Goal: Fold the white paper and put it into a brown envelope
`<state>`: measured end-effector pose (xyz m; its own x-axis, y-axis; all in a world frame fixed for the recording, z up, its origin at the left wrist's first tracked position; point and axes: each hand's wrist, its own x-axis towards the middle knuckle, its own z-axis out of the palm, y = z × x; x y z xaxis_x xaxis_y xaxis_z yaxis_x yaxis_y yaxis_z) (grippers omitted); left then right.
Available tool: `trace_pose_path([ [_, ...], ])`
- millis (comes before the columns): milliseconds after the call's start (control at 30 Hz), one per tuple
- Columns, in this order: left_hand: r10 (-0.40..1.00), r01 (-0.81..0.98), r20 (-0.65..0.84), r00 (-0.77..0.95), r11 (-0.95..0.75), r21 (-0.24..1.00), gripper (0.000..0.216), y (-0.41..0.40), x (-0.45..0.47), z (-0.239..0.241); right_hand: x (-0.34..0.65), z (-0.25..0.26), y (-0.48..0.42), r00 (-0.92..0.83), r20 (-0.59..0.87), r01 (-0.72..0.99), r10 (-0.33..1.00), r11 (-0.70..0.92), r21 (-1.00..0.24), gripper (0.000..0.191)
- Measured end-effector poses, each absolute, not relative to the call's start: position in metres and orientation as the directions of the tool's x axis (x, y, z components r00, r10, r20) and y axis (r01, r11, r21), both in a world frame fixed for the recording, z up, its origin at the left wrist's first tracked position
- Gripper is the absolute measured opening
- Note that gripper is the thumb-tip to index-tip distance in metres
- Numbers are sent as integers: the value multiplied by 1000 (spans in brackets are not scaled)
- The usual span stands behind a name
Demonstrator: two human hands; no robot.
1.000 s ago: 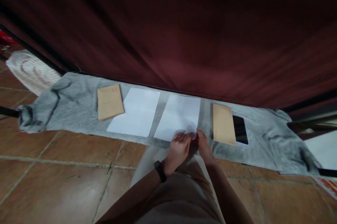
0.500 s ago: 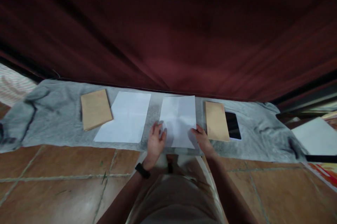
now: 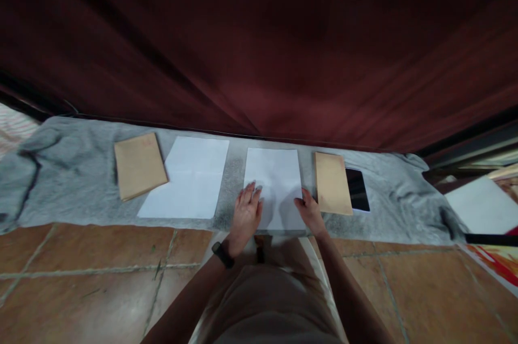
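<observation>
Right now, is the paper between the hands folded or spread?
Spread: the paper lies flat on the cloth, left hand and right hand at opposite edges.

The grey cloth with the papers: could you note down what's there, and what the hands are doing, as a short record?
Left hand: open, over the lower left edge of the middle white sheet
Right hand: at that sheet's right edge; grip unclear
Left white sheet: partly under the left brown packet
Right brown packet: beside a dark-screened device
Dark band: on the left wrist
Surface: grey cloth
</observation>
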<state>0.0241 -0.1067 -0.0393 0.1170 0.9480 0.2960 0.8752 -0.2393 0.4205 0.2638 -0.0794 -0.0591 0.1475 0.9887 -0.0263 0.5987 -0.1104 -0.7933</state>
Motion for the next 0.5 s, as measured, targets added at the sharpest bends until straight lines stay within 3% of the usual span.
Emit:
trace_pose_path([
  [133,938,880,265,222,-310,361,51,-86,38,-39,259,-56,-87,128,30,720,991,-72,-690,49],
  [300,894,847,255,369,-436,303,51,-64,55,-41,246,-41,-96,73,217,861,973,48,-507,50],
  [433,852,803,248,461,-519,291,52,-61,63,-39,231,-37,-89,-94,274,801,957,236,-550,49],
  [500,852,805,225,472,-521,284,53,-62,64,-38,221,-40,-83,-131,251,783,959,255,-568,50],
])
